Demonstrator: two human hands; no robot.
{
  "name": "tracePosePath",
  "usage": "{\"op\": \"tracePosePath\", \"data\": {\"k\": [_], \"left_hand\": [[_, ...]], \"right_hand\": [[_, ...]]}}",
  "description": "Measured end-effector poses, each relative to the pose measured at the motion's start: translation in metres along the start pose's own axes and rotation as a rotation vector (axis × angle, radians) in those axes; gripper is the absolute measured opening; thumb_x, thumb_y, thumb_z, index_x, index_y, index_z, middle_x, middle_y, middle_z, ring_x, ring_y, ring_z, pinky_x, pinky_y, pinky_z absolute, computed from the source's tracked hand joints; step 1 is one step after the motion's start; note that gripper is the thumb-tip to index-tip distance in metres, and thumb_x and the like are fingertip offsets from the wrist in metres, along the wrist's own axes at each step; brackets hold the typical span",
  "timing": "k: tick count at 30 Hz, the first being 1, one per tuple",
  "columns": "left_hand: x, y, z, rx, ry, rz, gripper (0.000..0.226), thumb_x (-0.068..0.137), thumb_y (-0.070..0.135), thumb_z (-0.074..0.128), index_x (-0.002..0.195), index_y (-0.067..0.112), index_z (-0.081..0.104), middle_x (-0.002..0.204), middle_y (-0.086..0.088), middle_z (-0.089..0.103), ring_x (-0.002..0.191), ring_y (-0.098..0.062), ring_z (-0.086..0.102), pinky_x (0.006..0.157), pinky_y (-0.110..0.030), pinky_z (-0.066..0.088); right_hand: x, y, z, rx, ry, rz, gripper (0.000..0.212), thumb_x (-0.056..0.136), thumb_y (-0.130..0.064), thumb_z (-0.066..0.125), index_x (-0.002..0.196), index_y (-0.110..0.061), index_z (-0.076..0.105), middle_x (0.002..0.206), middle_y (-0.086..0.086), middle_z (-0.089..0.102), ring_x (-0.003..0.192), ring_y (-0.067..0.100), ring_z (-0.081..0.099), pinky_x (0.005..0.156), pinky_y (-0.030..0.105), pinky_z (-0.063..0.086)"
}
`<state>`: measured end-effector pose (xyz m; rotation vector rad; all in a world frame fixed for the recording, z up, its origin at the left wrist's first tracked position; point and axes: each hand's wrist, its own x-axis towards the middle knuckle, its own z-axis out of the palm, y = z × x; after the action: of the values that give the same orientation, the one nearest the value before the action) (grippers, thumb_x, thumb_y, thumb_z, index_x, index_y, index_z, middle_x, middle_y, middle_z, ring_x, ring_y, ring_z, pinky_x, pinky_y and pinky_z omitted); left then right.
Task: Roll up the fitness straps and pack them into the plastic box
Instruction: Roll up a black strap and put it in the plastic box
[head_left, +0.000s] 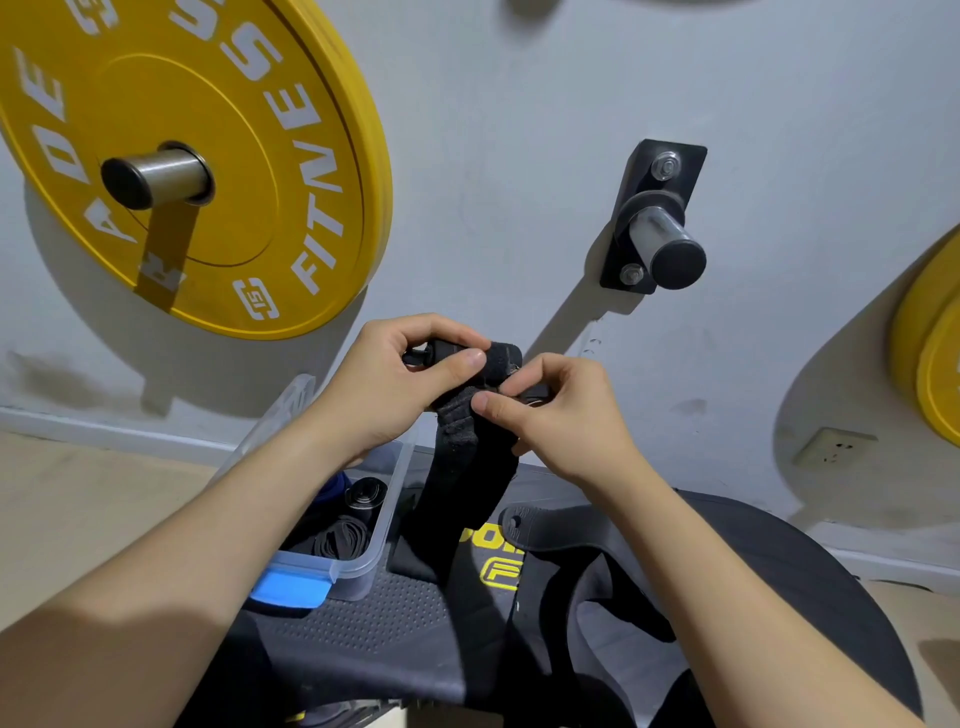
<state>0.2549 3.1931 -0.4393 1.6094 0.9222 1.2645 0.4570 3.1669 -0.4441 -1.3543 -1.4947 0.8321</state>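
Observation:
Both hands hold a black fitness strap (470, 457) up in front of the wall. My left hand (395, 384) grips its rolled top end, thumb pressed on the fabric. My right hand (550, 410) pinches the strap just beside it, at a metal ring. The strap's loose tail hangs down to the bench. A clear plastic box (382, 525) with a blue latch sits on the bench below my left wrist, holding several rolled black straps (343, 535). Another black strap (550, 525) lies flat on the bench under my right forearm.
The black padded bench (374, 623) with yellow lettering carries the box and straps. A yellow weight plate (197, 156) hangs on a wall peg at upper left, a bare peg (660, 228) is at centre right, and another yellow plate (935, 364) is at the right edge.

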Motion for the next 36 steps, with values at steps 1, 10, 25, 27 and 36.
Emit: {"op": "tracePosePath", "data": {"k": [1,10,25,27,36], "left_hand": [[0.000,0.000,0.001,0.000,0.001,-0.003,0.018,0.096,0.010,0.080,0.106,0.025,0.084,0.107,-0.005,0.082,0.099,-0.025,0.080,0.087,-0.041,0.066],[-0.001,0.001,0.001,-0.016,0.009,-0.043,0.029,0.089,0.004,0.086,0.113,0.022,0.084,0.098,-0.005,0.083,0.087,-0.016,0.078,0.079,-0.030,0.064],[-0.005,0.009,-0.002,0.341,0.010,-0.012,0.065,0.074,0.023,0.100,0.134,0.024,0.075,0.116,0.010,0.080,0.107,-0.001,0.075,0.094,-0.020,0.059],[-0.007,0.010,0.000,0.363,-0.018,0.041,0.057,0.073,0.018,0.101,0.125,0.026,0.079,0.110,0.014,0.081,0.104,0.001,0.075,0.094,-0.018,0.058],[-0.005,0.002,0.003,0.257,-0.161,0.011,0.029,0.089,0.039,0.086,0.110,0.034,0.066,0.101,0.000,0.077,0.094,-0.009,0.073,0.077,-0.022,0.056]], "right_hand": [[0.001,0.001,0.000,0.022,0.018,0.034,0.039,0.073,-0.032,0.099,0.083,-0.015,0.065,0.073,0.008,0.076,0.056,0.024,0.071,0.058,0.047,0.064],[0.007,0.004,-0.006,0.215,-0.085,0.180,0.027,0.099,-0.011,0.076,0.124,-0.016,0.067,0.092,0.008,0.080,0.063,0.007,0.069,0.050,0.020,0.048],[0.010,0.004,-0.004,0.344,-0.178,0.230,0.050,0.112,-0.048,0.046,0.107,-0.012,0.080,0.086,0.008,0.077,0.072,0.022,0.070,0.064,0.033,0.058],[0.009,0.003,-0.006,0.316,-0.224,0.225,0.055,0.106,-0.061,0.054,0.114,-0.012,0.078,0.083,0.006,0.070,0.067,0.020,0.064,0.066,0.032,0.055],[0.004,-0.001,-0.005,0.356,-0.115,0.067,0.016,0.099,-0.024,0.078,0.109,-0.012,0.074,0.091,0.017,0.073,0.081,0.027,0.065,0.082,0.044,0.054]]}}
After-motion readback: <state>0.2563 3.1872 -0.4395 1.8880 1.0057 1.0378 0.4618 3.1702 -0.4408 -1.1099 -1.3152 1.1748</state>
